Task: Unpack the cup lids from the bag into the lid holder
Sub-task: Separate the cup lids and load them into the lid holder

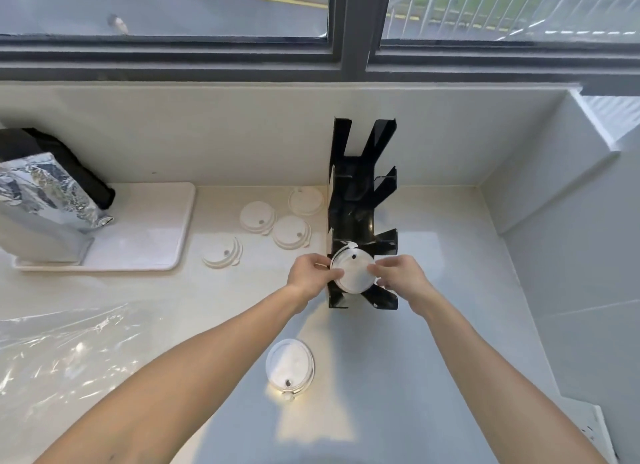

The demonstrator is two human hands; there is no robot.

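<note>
Pinched at nine o'clock by the left hand (310,273) and three o'clock by the right hand (398,273), a lid stack (353,271) is held between them in the lid holder's (360,200) nearest slot.

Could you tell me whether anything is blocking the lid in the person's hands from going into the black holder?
Nothing visible does. Both the left hand and right hand hold the lid right at the nearest slot of the holder; the slots behind look unfilled.
</note>
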